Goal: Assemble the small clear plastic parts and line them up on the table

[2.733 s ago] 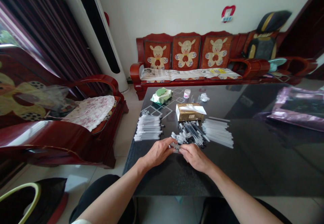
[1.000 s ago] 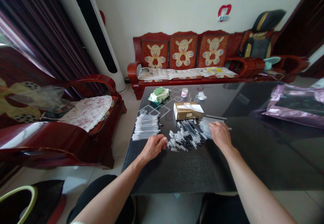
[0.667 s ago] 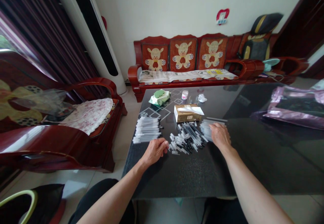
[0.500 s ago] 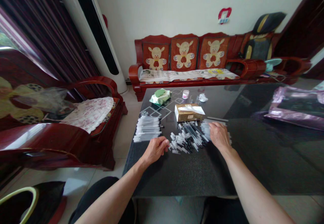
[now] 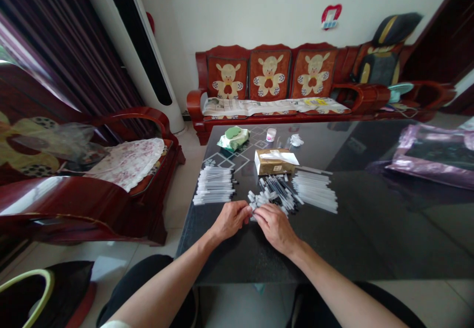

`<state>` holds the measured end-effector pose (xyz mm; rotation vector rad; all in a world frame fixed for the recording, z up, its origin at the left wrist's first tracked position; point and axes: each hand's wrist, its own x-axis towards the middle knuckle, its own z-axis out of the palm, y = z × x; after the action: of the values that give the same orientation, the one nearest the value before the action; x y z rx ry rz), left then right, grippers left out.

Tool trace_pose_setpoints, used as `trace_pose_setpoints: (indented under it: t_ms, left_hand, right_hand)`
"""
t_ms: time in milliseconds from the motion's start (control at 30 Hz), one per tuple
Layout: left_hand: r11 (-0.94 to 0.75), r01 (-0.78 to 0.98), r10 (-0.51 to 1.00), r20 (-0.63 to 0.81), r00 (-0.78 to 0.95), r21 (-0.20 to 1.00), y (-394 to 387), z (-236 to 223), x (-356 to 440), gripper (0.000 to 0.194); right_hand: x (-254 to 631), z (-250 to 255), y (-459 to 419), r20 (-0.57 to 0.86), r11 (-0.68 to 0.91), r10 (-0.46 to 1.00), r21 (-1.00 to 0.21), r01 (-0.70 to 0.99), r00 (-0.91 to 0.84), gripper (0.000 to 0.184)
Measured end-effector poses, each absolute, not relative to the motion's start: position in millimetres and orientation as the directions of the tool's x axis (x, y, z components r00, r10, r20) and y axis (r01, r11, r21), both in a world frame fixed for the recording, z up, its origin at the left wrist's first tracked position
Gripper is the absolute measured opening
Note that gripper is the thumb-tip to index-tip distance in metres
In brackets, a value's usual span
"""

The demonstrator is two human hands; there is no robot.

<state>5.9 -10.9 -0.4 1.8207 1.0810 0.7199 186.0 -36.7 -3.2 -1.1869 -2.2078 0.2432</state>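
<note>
My left hand [image 5: 230,219] and my right hand [image 5: 274,226] meet at the near side of a pile of pen parts. The fingertips of both are pinched together, and whatever small thing lies between them is hidden. Just beyond my fingers is a heap of small whitish caps [image 5: 260,198] mixed with black pieces. Thin dark pen refills [image 5: 282,189] lie behind and to the right of it. Translucent pen barrels [image 5: 314,189] rest side by side on the right. To the left is a stack of whitish pens [image 5: 214,184] with dark ends.
On the black table [image 5: 333,249] stands a tissue box [image 5: 274,167] behind the pile. Farther back are a green wipes pack [image 5: 234,139], a small white cup [image 5: 271,135] and a crumpled tissue [image 5: 296,141]. A purple plastic-wrapped package [image 5: 429,157] lies at the right.
My right hand has moved left from the pen barrels to my left hand, leaving the barrels in full view. My left hand has stayed nearly in place.
</note>
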Motion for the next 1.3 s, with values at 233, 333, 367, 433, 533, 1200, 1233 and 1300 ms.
trace_pose_setpoints:
  t_ms: [233,333,367,433,533,1200,1233,1300]
  left_hand:
    - [-0.23,0.376,0.885,0.032,0.465,0.897,-11.5,0.5,6.6,0.045]
    - [-0.248,0.389,0.88,0.039,0.473,0.887,-12.0,1.4,5.9,0.045]
    - [-0.258,0.396,0.878,0.042,0.477,0.881,-12.3,1.7,5.6,0.045]
    - [-0.276,0.419,0.873,0.044,0.486,0.865,-12.6,2.4,4.9,0.046]
    - [-0.292,0.454,0.877,0.046,0.479,0.842,-12.3,3.2,3.7,0.043]
    - [-0.258,0.588,0.953,0.099,0.288,0.767,-4.1,6.0,-9.4,0.018]
    - [-0.26,0.587,0.951,0.1,0.291,0.766,-4.2,6.2,-9.2,0.018]
    - [-0.263,0.585,0.95,0.101,0.294,0.767,-4.5,5.7,-8.5,0.018]
  right_hand:
    - [186.5,1.7,-38.2,0.431,0.582,0.803,-0.414,0.7,-0.412,0.022]
    - [185.9,0.6,-38.9,0.433,0.591,0.795,-0.397,0.703,-0.424,0.023]
    - [185.8,-0.3,-39.1,0.433,0.595,0.791,-0.385,0.705,-0.431,0.024]
    - [185.7,-2.1,-39.8,0.427,0.603,0.785,-0.359,0.712,-0.449,0.026]
    - [187.4,-2.0,-40.7,0.403,0.596,0.789,-0.317,0.738,-0.463,0.027]
    - [239.7,-3.8,19.0,0.195,0.079,0.98,-0.18,0.981,-0.044,0.029]
    - [243.8,-3.2,20.5,0.168,0.097,0.983,-0.164,0.982,-0.069,0.031]
    - [248.1,-3.3,22.1,0.111,0.149,0.985,-0.133,0.98,-0.134,0.033]
